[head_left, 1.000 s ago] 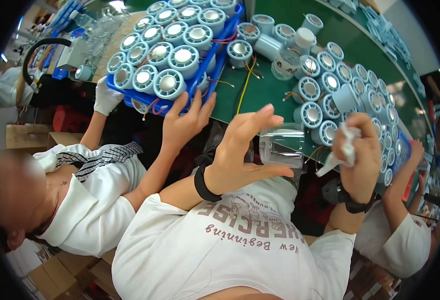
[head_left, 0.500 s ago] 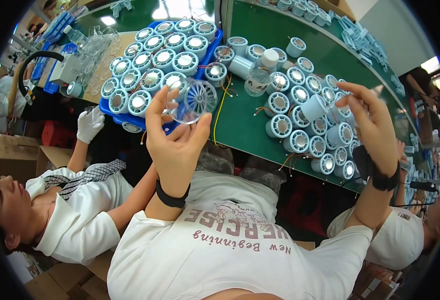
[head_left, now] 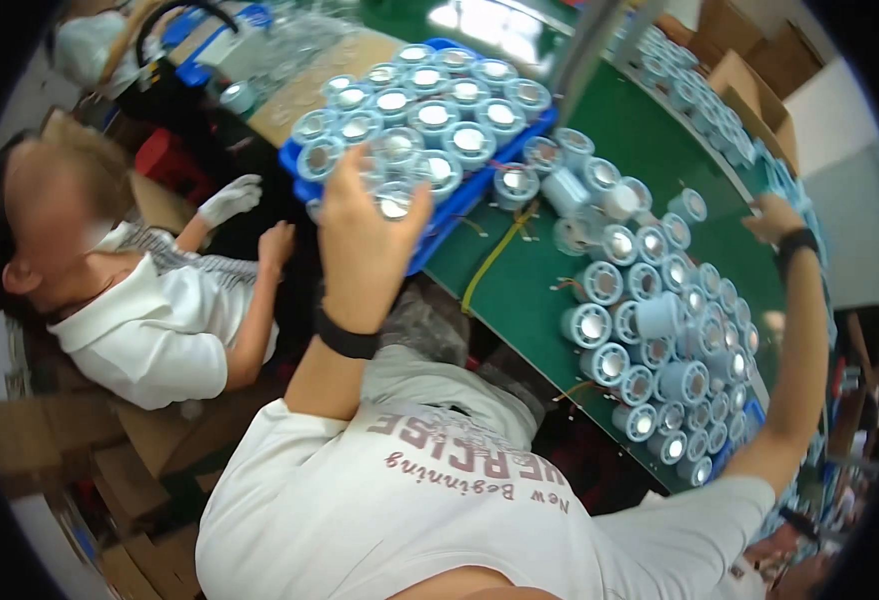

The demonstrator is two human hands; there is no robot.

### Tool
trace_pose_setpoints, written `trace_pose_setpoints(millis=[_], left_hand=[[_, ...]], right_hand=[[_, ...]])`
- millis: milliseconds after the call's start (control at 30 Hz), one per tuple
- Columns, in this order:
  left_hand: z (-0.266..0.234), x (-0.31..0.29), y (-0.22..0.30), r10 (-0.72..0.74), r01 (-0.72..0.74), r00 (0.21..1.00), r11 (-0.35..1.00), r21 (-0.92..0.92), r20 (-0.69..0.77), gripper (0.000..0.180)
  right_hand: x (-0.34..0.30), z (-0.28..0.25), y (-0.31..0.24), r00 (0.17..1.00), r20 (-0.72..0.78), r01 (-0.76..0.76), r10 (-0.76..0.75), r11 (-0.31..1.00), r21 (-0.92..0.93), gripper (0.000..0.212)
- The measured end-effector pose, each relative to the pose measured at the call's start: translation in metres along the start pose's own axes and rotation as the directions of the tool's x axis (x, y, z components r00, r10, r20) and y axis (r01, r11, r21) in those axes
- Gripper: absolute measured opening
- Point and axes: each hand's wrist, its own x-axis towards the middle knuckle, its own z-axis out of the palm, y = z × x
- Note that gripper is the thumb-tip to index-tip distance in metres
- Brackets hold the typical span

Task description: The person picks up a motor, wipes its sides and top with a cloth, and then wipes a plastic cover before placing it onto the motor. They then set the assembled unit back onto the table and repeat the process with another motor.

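Note:
My left hand (head_left: 365, 235) grips a clear round plastic cover (head_left: 393, 190) between thumb and fingers. It is held above the near side of a blue tray (head_left: 430, 250) packed with light-blue cylindrical motor housings (head_left: 468, 143) that have silver discs on top. Stretched out to the far right, my right hand (head_left: 777, 218) is over the green table, close to a row of light-blue plastic pieces (head_left: 792, 185). Its fingers are blurred, and I cannot make out whether they hold anything.
More light-blue housings (head_left: 605, 365) with thin wires crowd the table's right part. Among them lies a clear bottle (head_left: 578, 232) with a white cap. A yellow cable (head_left: 495, 262) crosses the green table (head_left: 520, 330). A co-worker with a white glove (head_left: 230, 200) sits at left.
My right hand has reached away to the far right, from above the loose housings to the light-blue pieces. My left hand still holds the clear cover by the tray. The view has turned.

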Motion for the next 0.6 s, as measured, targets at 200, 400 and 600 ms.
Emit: trace_pose_setpoints(millis=[200, 400, 600], left_hand=[[0.018, 0.042, -0.021, -0.098, 0.088, 0.994, 0.977, 0.192, 0.043, 0.070], [0.030, 0.046, -0.037, 0.138, -0.129, 0.990, 0.955, 0.268, -0.016, 0.089], [0.009, 0.017, -0.025, 0.100, -0.087, 0.993, 0.979, 0.185, -0.063, 0.088]], right_hand=[[0.057, 0.035, -0.021, 0.974, 0.226, 0.010, -0.019, 0.999, 0.043, 0.087], [0.101, 0.098, -0.007, 0.976, 0.187, 0.111, -0.115, 0.993, 0.033, 0.082], [0.084, 0.096, 0.005, 0.994, 0.106, 0.025, -0.034, 0.996, 0.084, 0.073]])
